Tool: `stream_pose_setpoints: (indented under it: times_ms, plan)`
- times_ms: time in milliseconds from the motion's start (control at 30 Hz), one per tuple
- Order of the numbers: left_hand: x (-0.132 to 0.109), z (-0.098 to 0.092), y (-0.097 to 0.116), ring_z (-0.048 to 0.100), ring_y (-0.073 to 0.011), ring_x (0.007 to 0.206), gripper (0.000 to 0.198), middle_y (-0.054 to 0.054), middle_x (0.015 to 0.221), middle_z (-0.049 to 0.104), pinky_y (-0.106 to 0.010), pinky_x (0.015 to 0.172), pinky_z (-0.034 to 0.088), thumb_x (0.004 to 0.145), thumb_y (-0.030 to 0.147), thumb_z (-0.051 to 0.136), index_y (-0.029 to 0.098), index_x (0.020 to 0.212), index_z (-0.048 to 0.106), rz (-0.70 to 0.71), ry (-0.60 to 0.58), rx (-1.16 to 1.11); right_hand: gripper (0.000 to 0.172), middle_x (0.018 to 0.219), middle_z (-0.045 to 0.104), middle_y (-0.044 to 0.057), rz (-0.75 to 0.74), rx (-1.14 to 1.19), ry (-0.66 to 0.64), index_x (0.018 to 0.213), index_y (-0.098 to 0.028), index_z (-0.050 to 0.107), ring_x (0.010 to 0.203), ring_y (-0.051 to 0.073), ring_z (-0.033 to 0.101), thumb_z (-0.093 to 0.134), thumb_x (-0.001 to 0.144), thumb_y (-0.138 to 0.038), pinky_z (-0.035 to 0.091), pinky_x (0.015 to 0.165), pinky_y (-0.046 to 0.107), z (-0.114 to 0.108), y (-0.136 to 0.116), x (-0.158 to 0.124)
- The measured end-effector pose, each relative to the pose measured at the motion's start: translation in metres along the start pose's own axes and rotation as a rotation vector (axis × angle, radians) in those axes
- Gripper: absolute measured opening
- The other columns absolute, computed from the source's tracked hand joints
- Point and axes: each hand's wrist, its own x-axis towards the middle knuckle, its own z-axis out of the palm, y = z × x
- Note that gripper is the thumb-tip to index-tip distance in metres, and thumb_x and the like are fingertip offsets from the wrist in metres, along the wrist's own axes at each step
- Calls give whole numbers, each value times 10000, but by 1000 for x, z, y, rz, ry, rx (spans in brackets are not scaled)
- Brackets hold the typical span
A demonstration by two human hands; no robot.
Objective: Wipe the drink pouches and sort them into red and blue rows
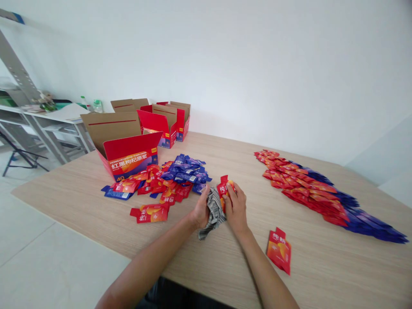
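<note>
My left hand is closed on a grey striped cloth, which hangs down in folds from it. In my right hand is a red pouch with orange fruit printed on it, its narrow spout end pointing up. Cloth and pouch are pressed together between the two hands. Just beyond my left hand lies a loose heap of blue pouches and red pouches. One red pouch lies apart at the left, and another red pouch is flat to the right of my right forearm.
Long overlapping rows of red pouches and blue pouches run along the right side of the table. An open red carton stands behind the heap, with more open cartons by the wall. A white desk is farther left.
</note>
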Motion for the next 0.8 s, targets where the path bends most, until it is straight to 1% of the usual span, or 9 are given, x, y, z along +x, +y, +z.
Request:
stream_pose_setpoints:
  times_ms: [100, 167, 267, 333, 433, 533, 633, 733, 800]
  plan:
    - [-1, 3, 8, 743, -300, 964, 632, -154, 1020, 778, -447, 947, 550, 971, 606, 407, 114, 1265, 674, 59, 22, -18, 419, 1459, 508, 130, -20, 12, -21, 1444, -310, 500, 1310, 291, 508, 443, 1029, -320, 462, 1039, 549, 5, 2, -2]
    - [-1, 4, 17, 734, -313, 1000, 669, -162, 1039, 773, -460, 969, 540, 957, 634, 412, 99, 1265, 669, 102, 42, -32, 411, 1490, 479, 131, -24, 13, -22, 1430, -306, 520, 1335, 301, 490, 462, 1024, -327, 460, 1051, 571, 9, 2, -4]
    - [-3, 3, 28, 711, -332, 1068, 738, -169, 1101, 759, -483, 1005, 517, 936, 689, 396, 95, 1291, 652, 150, 71, -44, 433, 1542, 408, 136, 2, 43, -20, 1459, -300, 488, 1386, 298, 445, 452, 1027, -316, 453, 1076, 575, 13, 0, -7]
    - [-3, 2, 30, 702, -336, 1088, 752, -168, 1130, 751, -489, 1014, 510, 931, 703, 388, 101, 1301, 647, 155, 85, -45, 449, 1557, 381, 134, 10, 45, -14, 1478, -307, 461, 1409, 296, 417, 444, 1029, -303, 429, 1098, 583, 14, -1, -8]
    - [-3, 0, 27, 705, -331, 1078, 721, -162, 1114, 756, -483, 1006, 516, 941, 685, 390, 107, 1272, 665, 150, 105, -23, 459, 1542, 394, 135, -1, 12, -1, 1488, -324, 432, 1408, 302, 404, 445, 1030, -290, 375, 1115, 615, 14, 1, -11]
    - [-1, -2, 22, 709, -322, 1069, 626, -152, 1073, 765, -472, 1007, 519, 958, 618, 428, 112, 1216, 691, 146, 118, 23, 461, 1473, 455, 147, 31, 12, 19, 1493, -309, 412, 1353, 293, 446, 436, 1033, -295, 395, 1079, 577, 15, 2, -13]
    - [0, -6, 15, 711, -322, 1070, 491, -141, 1049, 773, -468, 1016, 516, 942, 517, 524, 122, 1167, 711, 126, 109, 78, 437, 1342, 531, 137, 100, -1, 50, 1462, -288, 451, 1231, 288, 510, 438, 1028, -336, 408, 1022, 539, 15, 2, -13]
    - [2, -12, 5, 704, -329, 1090, 348, -125, 1050, 779, -473, 1029, 506, 897, 348, 611, 140, 1152, 722, 114, 69, 164, 430, 1242, 568, 129, 142, -17, 75, 1432, -262, 481, 1138, 285, 529, 455, 1018, -377, 398, 989, 521, 11, 0, -10]
    - [2, -16, -3, 697, -338, 1109, 328, -114, 1052, 782, -481, 1043, 492, 848, 236, 647, 150, 1153, 729, 99, 33, 223, 434, 1211, 583, 132, 152, -17, 107, 1415, -243, 490, 1114, 286, 531, 481, 1009, -396, 400, 981, 513, 6, -2, -6]
